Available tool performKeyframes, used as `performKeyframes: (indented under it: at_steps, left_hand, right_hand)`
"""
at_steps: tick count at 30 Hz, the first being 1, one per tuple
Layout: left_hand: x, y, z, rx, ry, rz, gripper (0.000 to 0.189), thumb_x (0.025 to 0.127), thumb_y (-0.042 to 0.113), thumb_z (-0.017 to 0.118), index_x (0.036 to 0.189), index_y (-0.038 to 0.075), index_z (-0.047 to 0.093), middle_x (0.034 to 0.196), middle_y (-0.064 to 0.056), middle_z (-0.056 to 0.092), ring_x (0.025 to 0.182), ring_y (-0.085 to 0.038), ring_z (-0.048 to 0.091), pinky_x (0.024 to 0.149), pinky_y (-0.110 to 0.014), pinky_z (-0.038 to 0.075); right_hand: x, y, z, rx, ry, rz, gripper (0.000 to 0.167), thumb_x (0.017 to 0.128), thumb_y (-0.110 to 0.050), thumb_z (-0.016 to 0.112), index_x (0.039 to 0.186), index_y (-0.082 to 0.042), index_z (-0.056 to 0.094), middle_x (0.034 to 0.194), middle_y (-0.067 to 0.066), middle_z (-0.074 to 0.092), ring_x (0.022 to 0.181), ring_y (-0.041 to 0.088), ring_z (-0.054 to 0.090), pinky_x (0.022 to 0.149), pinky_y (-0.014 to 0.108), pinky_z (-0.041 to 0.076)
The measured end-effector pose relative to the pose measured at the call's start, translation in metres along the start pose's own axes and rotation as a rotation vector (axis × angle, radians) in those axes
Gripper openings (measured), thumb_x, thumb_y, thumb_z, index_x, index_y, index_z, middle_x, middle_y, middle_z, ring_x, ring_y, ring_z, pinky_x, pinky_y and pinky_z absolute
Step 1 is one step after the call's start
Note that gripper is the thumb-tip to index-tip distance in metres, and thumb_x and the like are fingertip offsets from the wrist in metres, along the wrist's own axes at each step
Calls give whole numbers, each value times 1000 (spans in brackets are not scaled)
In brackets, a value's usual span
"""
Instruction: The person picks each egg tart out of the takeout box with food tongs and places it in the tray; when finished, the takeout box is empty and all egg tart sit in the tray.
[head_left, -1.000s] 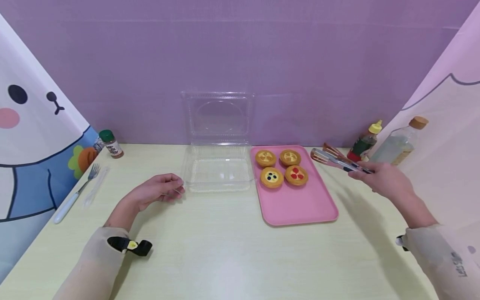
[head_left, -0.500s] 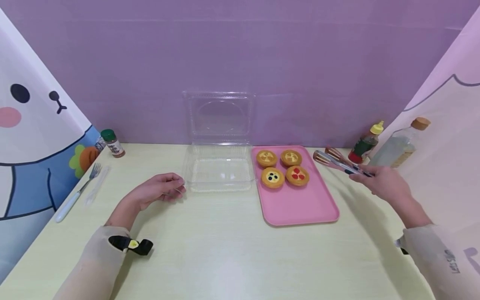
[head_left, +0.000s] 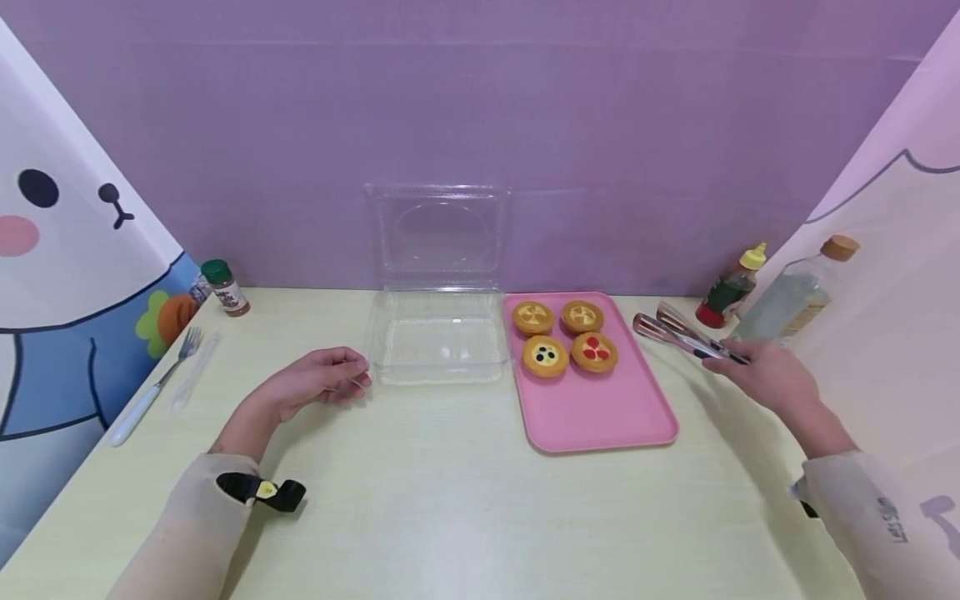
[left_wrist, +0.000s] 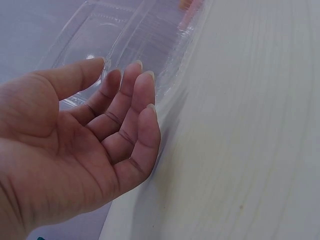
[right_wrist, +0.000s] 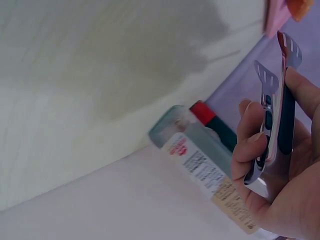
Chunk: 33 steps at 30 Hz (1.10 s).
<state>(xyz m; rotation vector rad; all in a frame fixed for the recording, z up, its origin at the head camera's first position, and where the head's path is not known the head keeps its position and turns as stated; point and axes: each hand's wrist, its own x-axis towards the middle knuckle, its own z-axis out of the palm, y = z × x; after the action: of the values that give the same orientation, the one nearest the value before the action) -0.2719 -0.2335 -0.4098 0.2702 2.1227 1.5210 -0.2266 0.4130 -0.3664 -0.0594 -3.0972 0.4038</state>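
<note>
My left hand [head_left: 322, 379] is beside the front left corner of a clear plastic clamshell box [head_left: 438, 337], fingers loosely bent and fingertips right at its rim. The box's lid [head_left: 441, 233] stands raised at the back. In the left wrist view the palm shows, with thumb and index tips close together. My right hand [head_left: 780, 379] grips metal serving tongs [right_wrist: 272, 110] with dark handles, their slotted tips apart with nothing between them. Those tips hang just right of a pink tray [head_left: 600, 421] bearing several egg tarts, one with dark berries [head_left: 544, 356], another with red pieces [head_left: 595, 352].
Behind the right hand stand a sauce bottle with a yellow cap [head_left: 727, 287] and a clear bottle with a cork-coloured top [head_left: 795, 292]. At left are a green-capped spice jar [head_left: 225, 287], a fork [head_left: 157, 387] and a clear plastic wrapped strip [head_left: 197, 373]. A purple backdrop closes the rear.
The right hand and tongs have shifted slightly toward me, and the tong tips have moved a little away from the tray. The left hand, box and tarts stay in place.
</note>
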Motion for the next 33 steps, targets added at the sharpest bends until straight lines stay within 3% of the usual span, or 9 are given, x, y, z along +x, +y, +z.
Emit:
performKeyframes:
  at_steps: [8, 15, 33]
  left_hand:
    - [0, 0, 0, 0, 2, 5, 44, 104, 34, 55, 125, -4, 50, 106, -3, 66, 93, -16, 65, 81, -30, 55]
    - [-1, 1, 0, 2, 2, 1, 45, 104, 34, 54, 126, -5, 50, 107, -4, 66, 94, -16, 65, 81, -30, 55]
    - [1, 0, 1, 3, -4, 5, 44, 104, 33, 54, 124, -5, 51, 107, -5, 66, 92, -16, 65, 81, -30, 55]
  right_hand:
    - [-1, 11, 6, 2, -57, 55, 75, 95, -60, 57, 142, -2, 51, 89, 18, 66, 80, 32, 55, 56, 31, 36]
    - [1, 13, 8, 26, -96, 69, 80, 94, -63, 55, 145, -2, 47, 73, 7, 53, 72, 25, 51, 55, 31, 35]
    - [1, 16, 12, 20, -102, 55, 79, 96, -61, 55, 144, 1, 47, 96, 18, 66, 83, 31, 54, 57, 30, 37]
